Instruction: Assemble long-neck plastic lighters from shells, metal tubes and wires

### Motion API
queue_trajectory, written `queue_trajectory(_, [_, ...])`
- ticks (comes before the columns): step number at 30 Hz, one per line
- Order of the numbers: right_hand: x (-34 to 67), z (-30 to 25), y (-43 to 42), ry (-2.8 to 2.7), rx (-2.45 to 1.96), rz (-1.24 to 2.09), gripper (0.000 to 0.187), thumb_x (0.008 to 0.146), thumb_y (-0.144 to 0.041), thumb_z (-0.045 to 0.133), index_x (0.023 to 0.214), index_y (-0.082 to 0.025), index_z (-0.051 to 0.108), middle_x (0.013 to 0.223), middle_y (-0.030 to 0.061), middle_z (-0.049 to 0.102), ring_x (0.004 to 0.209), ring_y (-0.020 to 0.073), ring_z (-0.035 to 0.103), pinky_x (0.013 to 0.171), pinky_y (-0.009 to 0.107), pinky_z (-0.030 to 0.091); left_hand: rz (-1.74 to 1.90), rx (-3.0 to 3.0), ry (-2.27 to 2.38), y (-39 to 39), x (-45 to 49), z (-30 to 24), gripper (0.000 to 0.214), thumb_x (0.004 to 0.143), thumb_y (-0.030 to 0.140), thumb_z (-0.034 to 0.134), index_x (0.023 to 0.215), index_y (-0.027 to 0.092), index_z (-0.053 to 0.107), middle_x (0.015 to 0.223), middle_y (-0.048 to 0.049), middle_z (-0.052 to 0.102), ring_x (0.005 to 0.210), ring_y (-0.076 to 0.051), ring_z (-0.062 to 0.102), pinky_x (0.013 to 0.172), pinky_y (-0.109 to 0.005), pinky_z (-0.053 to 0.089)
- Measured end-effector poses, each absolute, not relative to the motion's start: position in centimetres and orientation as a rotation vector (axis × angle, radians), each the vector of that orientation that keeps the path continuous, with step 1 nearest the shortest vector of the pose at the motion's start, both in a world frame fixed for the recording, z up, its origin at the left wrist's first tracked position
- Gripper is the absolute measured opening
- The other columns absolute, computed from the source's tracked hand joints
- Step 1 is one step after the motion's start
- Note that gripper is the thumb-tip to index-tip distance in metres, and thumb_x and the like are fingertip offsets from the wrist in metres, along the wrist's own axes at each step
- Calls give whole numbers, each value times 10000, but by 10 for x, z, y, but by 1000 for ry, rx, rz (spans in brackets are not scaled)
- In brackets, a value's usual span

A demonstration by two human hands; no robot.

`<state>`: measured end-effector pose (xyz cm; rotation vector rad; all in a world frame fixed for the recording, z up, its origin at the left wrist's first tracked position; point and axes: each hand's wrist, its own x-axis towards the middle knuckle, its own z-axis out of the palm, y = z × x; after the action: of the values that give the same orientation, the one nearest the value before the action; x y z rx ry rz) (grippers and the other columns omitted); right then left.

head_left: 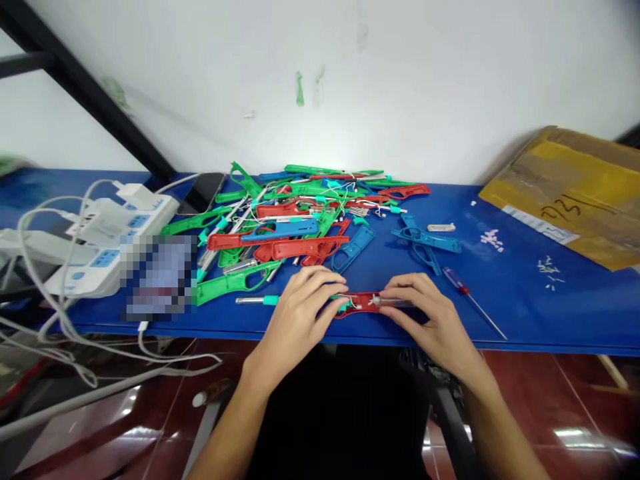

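A red plastic lighter shell [361,303] with white wires and a metal tube inside lies near the front edge of the blue table [550,313]. My left hand [305,303] curls its fingers onto the shell's left end. My right hand [425,310] pinches its right end, where a clear tube shows. Both hands rest on the tabletop. A metal rod with a teal collar [257,301] lies just left of my left hand.
Behind the hands is a pile of green, red and blue lighter shells [300,220]. A red-handled screwdriver [470,300] lies right of my right hand. Power strips with white cables [95,233] sit at the left, a cardboard box [570,190] at the right, and small white parts [493,239] in between.
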<state>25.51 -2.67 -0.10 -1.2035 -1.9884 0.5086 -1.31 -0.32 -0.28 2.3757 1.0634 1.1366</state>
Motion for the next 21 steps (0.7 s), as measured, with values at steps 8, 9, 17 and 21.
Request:
queue_trajectory(8, [246, -6, -17, -2101, -1206, 444, 178, 1095, -294, 679, 1249, -289, 769, 1162, 53, 780, 1063, 230, 720, 955, 421, 514, 984, 2412, 1114, 0, -12, -11, 110, 1098, 210, 665, 1129, 226, 769, 1199, -43, 807, 1115, -233, 685, 1021, -438, 537])
queue_trajectory(9, [246, -7, -17, -2094, -1205, 467, 178, 1093, -291, 683, 1251, -290, 767, 1166, 48, 789, 1067, 228, 721, 958, 420, 512, 983, 2401, 1115, -1, -12, -11, 109, 1100, 206, 663, 1113, 224, 769, 1179, -36, 809, 1091, -224, 681, 1001, -425, 535])
queue_trajectory(17, [247, -8, -17, -2096, -1154, 520, 178, 1067, -275, 718, 1231, -287, 787, 1148, 36, 802, 1036, 222, 715, 922, 394, 506, 896, 2366, 1147, 0, -8, -4, 94, 1093, 183, 670, 1042, 223, 739, 1145, -10, 814, 1090, -205, 697, 951, -397, 485])
queue_trajectory(21, [248, -8, -17, -2085, -1172, 515, 181, 1071, -272, 708, 1228, -287, 797, 1144, 49, 789, 1035, 227, 709, 908, 391, 516, 796, 2415, 1092, 6, -8, 4, 83, 1095, 204, 661, 1110, 222, 740, 1199, -21, 803, 1115, -213, 697, 989, -409, 489])
